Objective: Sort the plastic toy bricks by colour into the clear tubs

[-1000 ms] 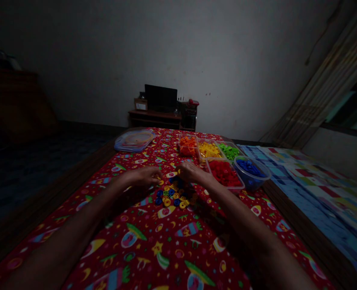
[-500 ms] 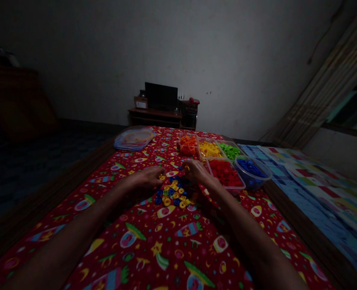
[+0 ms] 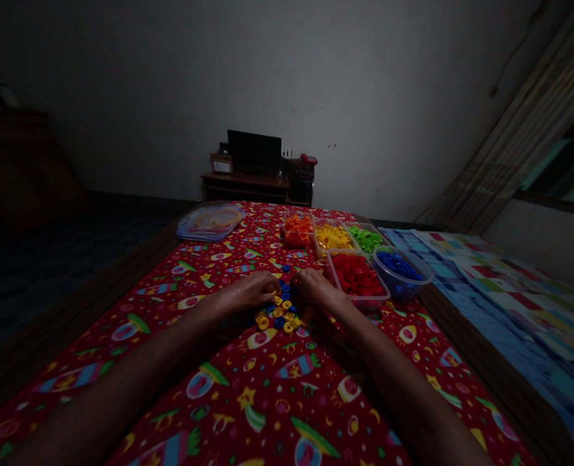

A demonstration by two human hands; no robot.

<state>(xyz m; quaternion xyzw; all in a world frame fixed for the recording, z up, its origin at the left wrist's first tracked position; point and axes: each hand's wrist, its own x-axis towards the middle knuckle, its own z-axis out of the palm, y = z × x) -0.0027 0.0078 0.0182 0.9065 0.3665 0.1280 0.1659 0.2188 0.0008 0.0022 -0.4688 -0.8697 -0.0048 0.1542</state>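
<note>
A loose pile of small round yellow and blue plastic pieces (image 3: pixel 279 312) lies on the red patterned tablecloth. My left hand (image 3: pixel 260 288) is at the pile's left edge, its fingers curled down over the pieces. Across from it, my right hand (image 3: pixel 312 283) bends its fingers together at the upper right side of the pile. What either hand has between its fingertips is too dark and small to make out. One blue piece (image 3: pixel 286 268) sits apart, just beyond the hands.
Right of my hands stand clear tubs of red pieces (image 3: pixel 386 296) and blue pieces (image 3: pixel 427 278). Behind are tubs of orange (image 3: pixel 298 231), yellow (image 3: pixel 334 238) and green pieces (image 3: pixel 365 239). Stacked clear lids (image 3: pixel 209 223) lie far left. A monitor (image 3: pixel 254 153) stands beyond the table.
My left hand has moved right, over the left part of the pile. My right hand has dipped slightly toward the pieces. The view has shifted a little.
</note>
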